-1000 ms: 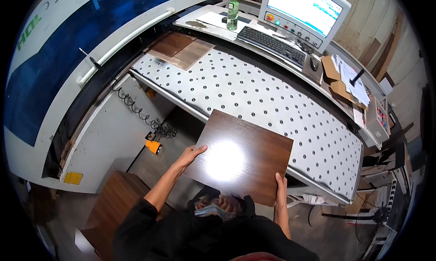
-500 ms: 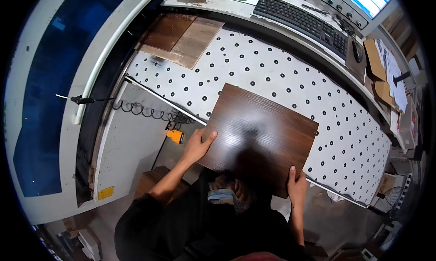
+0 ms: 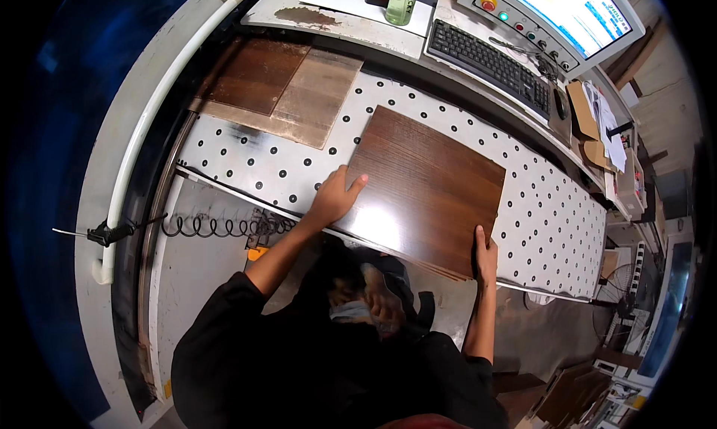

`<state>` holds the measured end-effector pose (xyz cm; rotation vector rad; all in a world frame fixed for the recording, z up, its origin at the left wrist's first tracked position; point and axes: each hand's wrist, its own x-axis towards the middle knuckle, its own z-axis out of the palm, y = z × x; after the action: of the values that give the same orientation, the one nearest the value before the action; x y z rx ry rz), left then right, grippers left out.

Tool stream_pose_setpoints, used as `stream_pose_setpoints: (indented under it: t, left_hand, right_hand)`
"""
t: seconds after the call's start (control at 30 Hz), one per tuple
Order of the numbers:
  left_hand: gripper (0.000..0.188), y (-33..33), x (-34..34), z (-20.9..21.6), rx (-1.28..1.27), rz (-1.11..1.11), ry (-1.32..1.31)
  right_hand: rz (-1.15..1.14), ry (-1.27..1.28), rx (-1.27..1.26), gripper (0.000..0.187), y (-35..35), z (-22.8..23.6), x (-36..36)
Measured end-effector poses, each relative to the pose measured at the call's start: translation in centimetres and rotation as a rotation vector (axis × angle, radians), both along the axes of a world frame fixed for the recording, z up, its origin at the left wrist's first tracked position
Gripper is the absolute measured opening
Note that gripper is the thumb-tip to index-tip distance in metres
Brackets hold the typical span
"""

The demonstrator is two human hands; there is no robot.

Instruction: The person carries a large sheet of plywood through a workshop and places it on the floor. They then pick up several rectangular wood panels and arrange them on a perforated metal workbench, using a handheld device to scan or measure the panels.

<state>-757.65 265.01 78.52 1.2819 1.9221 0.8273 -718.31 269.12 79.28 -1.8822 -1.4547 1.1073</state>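
A stack of dark brown wood-grain panels (image 3: 433, 175) lies slanted over the white table with black dots, its near edge jutting past the table's front edge. Layered edges show along its near side; how many panels there are I cannot tell. My left hand (image 3: 337, 197) grips the stack's left side, thumb on the top face and the other fingers partly hidden. On the right side, near the close corner, my right hand (image 3: 485, 256) holds it with the thumb up along the edge. Light glares off the top panel near my left hand.
Another brown panel (image 3: 254, 78) lies on a worn board (image 3: 321, 104) at the table's far left. Behind stand a keyboard (image 3: 489, 67), a green bottle (image 3: 402, 3) and a monitor with buttons (image 3: 567, 18). A coiled black hose (image 3: 216, 225) hangs at the left below the table edge.
The stack has moved away from my body, farther onto the dotted table, with both hands still on its sides. My view has shifted, showing more of the monitor and bottle.
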Motion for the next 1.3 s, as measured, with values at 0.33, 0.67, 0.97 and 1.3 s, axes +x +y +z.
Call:
stream_pose_setpoints:
  t: [0.33,0.67,0.97,1.3]
  left_hand:
    - [0.076,0.1,-0.8,0.7,-0.006,0.030,0.083]
    - [0.075,-0.9,-0.6,0.1,-0.087,0.082,0.050]
    - [0.069,-8.7,-6.5,2.0,0.343,0.548,0.260]
    - [0.097,-28.1,-27.2,12.9,0.452,1.242,1.273]
  right_hand:
    - [0.005,0.050,-0.043,0.056,-0.2,-1.2,0.3]
    - [0.013,0.030,-0.032,0.070,1.6,-3.1,0.8]
    - [-0.106,0.322,-0.033,0.053,-1.0,-0.6,2.7]
    - [-0.332,0.428,0.549,0.023,-2.7,5.2,-6.4]
